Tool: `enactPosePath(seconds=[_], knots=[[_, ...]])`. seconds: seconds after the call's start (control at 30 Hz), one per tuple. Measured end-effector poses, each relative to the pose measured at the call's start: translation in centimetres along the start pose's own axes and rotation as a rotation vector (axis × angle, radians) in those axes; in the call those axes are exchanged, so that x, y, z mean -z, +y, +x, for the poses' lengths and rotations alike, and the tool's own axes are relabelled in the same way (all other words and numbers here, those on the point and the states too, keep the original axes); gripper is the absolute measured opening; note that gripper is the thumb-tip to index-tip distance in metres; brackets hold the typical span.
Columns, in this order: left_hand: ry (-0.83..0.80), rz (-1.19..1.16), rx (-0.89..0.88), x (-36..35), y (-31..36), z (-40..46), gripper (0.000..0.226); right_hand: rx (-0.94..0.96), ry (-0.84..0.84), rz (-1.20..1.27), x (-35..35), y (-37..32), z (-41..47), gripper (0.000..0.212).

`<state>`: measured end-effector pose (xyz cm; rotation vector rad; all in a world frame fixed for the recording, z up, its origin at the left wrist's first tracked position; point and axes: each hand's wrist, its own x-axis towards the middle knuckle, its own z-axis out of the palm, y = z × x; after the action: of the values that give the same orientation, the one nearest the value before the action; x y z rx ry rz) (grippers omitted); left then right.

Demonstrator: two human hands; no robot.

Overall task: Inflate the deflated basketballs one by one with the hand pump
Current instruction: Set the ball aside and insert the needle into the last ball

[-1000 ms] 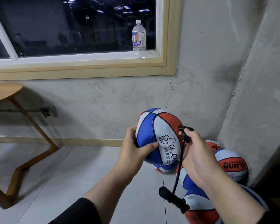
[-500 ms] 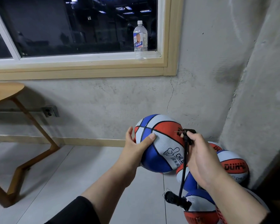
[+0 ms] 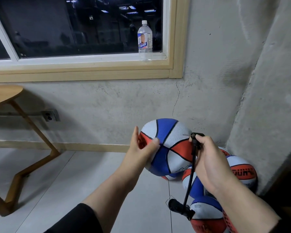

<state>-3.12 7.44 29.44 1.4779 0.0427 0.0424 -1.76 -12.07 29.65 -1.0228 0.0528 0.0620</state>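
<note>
A red, white and blue basketball [image 3: 168, 145] is held in the air by my left hand [image 3: 141, 148], thumb across its front and fingers behind it. My right hand [image 3: 207, 158] pinches the black needle end of the pump hose [image 3: 194, 137]; the thin needle tip lies against the ball's white panel at its right side. The hose [image 3: 189, 180] hangs down to the black pump body [image 3: 180, 207] below my right forearm.
Several more basketballs [image 3: 242, 170] lie on the floor in the corner by the concrete pillar [image 3: 267, 115]. A wooden table [image 3: 10, 101] stands at the left. A water bottle [image 3: 144, 41] stands on the window sill.
My left hand has turned the ball, so the logo panel rolled downward and a white and blue panel faces me. The needle end stayed at the ball's right side.
</note>
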Motion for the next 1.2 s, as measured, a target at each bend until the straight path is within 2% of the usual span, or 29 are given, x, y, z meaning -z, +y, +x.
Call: enactPosePath(seconds=[0.07,0.17,0.3,0.43,0.57,0.67,0.83,0.97,1.07,1.2], knots=[[0.042,-0.089,0.098,0.0,0.5,0.0,0.082,0.019,-0.01,-0.015,0.1,0.1,-0.1,0.024],[0.068,-0.117,0.21,0.1,0.6,0.0,0.076,0.079,-0.056,-0.057,-0.2,0.6,-0.4,0.014],[-0.002,-0.072,0.265,0.7,0.4,-0.3,0.076,0.147,-0.079,-0.129,-0.3,0.3,-0.5,0.029],[0.052,-0.03,0.154,0.7,0.0,-0.3,0.066,0.086,-0.099,-0.113,-0.1,-0.1,-0.2,0.028],[0.159,0.079,-0.026,0.1,-0.5,-0.2,0.069,0.012,-0.081,-0.016,-0.2,-0.1,0.3,0.023],[0.153,0.142,-0.117,0.1,-1.2,0.2,0.062,-0.007,-0.07,0.027,-0.1,0.1,0.3,0.018],[0.086,-0.012,-0.116,0.3,-0.9,0.1,0.077,0.038,-0.083,-0.031,0.2,0.2,0.2,0.022],[0.006,0.011,-0.037,0.8,-0.2,0.4,0.115,0.084,-0.053,-0.104,0.3,0.5,0.2,0.047],[-0.054,0.073,-0.013,0.9,0.0,0.2,0.129,0.143,-0.063,-0.17,0.2,0.3,0.1,0.045],[-0.098,0.147,-0.065,1.2,0.0,0.1,0.129,0.173,-0.058,-0.194,-0.1,0.0,-0.2,0.039]])
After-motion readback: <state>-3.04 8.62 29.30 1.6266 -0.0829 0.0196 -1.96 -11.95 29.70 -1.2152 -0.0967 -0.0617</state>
